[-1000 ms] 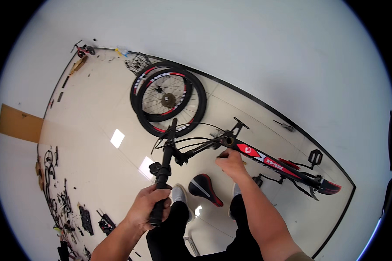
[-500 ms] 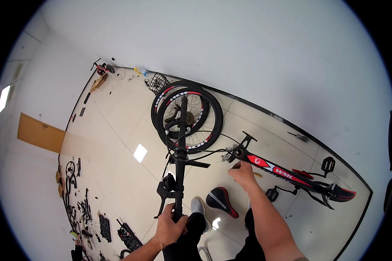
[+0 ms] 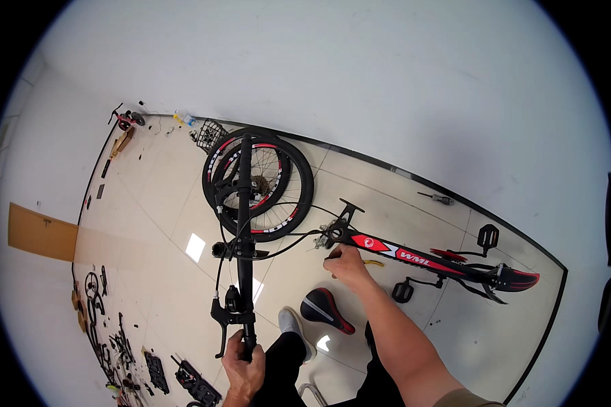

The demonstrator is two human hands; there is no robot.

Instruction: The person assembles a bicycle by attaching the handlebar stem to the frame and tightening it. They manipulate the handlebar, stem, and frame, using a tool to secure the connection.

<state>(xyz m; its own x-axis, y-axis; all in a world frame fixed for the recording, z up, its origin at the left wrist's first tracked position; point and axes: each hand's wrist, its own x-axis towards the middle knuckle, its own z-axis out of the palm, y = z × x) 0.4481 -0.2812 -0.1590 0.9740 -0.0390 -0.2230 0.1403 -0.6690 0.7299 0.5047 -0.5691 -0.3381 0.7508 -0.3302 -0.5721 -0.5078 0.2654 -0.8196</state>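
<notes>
The black handlebar (image 3: 244,230) stands almost on end in front of the person, its lower end in the left hand (image 3: 243,366) and its upper end reaching up across the two wheels. The left hand's grip is clenched around the bar's lower end, just below a black brake lever (image 3: 222,319) clamped on the bar. Thin black cables (image 3: 285,245) loop from the bar's middle across to the front end of the bike frame (image 3: 414,258).

The frame, black with red panels, lies on its side on the pale tiled floor (image 3: 163,203), running from its front end near the right hand out toward the wall on the right. The right hand (image 3: 346,264) rests on the frame's front end with fingers curled about something small there; how tight that grip is cannot be told. A pedal (image 3: 487,236) sticks up from the frame's far part and another pedal (image 3: 402,292) lies on the near side.

Two wheels (image 3: 261,183) with black tyres and red-marked rims lean together behind the bar, so the bar crosses in front of them. A black and red saddle (image 3: 324,309) lies on the floor between the person's legs and the frame, just beside a white shoe (image 3: 293,325). Small black parts (image 3: 115,339) are spread along the floor at the left, near a brown cardboard sheet (image 3: 42,232). A wire basket (image 3: 212,132) sits by the far wall
</notes>
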